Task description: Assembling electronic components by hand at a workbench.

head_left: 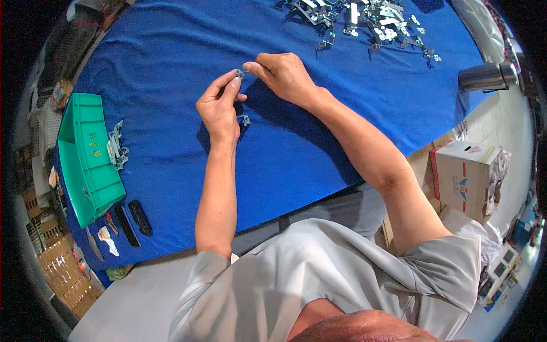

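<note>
My left hand (217, 108) pinches a small metal part (240, 74) between thumb and fingertips, above the blue cloth. Close to its right side, my right hand (286, 77) has its fingers curled and its thumb and forefinger pressed together at the part. Whatever lies between those right fingertips is too small to make out. Beside my left wrist shows another small silvery metal piece (245, 120); I cannot tell whether it rests on the cloth or hangs from the hand.
Many loose metal parts (387, 23) are heaped at the far right of the blue cloth (159, 62). A green plastic bin (85, 165) stands at left, with metal pieces (117, 148) beside it and a black strip (126, 227) nearer. A steel flask (487, 76) and cardboard box (464, 176) are at right.
</note>
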The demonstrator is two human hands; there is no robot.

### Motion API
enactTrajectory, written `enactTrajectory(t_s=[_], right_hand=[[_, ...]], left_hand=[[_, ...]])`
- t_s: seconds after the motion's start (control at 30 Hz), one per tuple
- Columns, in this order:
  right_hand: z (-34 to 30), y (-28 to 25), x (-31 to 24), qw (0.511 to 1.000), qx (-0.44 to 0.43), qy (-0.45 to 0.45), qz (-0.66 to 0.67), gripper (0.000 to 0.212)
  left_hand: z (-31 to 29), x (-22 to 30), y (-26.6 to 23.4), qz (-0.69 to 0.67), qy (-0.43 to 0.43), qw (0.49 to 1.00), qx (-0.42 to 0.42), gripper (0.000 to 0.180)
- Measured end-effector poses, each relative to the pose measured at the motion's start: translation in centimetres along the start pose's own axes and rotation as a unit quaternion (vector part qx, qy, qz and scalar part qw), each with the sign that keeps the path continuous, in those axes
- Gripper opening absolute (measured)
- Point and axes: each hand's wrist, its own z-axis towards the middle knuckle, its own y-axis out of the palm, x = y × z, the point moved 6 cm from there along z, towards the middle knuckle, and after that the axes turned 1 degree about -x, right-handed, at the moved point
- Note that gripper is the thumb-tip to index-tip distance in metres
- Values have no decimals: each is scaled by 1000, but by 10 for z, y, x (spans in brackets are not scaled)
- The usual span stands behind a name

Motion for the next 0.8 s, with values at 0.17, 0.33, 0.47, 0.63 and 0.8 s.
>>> enactTrajectory(t_s=[0.17, 0.33, 0.47, 0.63, 0.8], right_hand=[[-1, -6, -3, 988, 65, -36, 138, 26], [-1, 2, 0, 1000, -19, 6, 9, 26], [-1, -5, -4, 988, 61, -46, 131, 26], [0, 2, 0, 1000, -7, -21, 14, 26], [-2, -5, -3, 985, 77, -52, 149, 28]], left_hand=[[1, -1, 1, -23, -3, 1000, 0, 17], [-1, 0, 1, -10, -7, 1000, -3, 17], [0, 0, 2, -16, 2, 1000, 0, 18], [0, -1, 1, -3, -5, 1000, 5, 18], [2, -2, 2, -21, 3, 1000, 2, 19]])
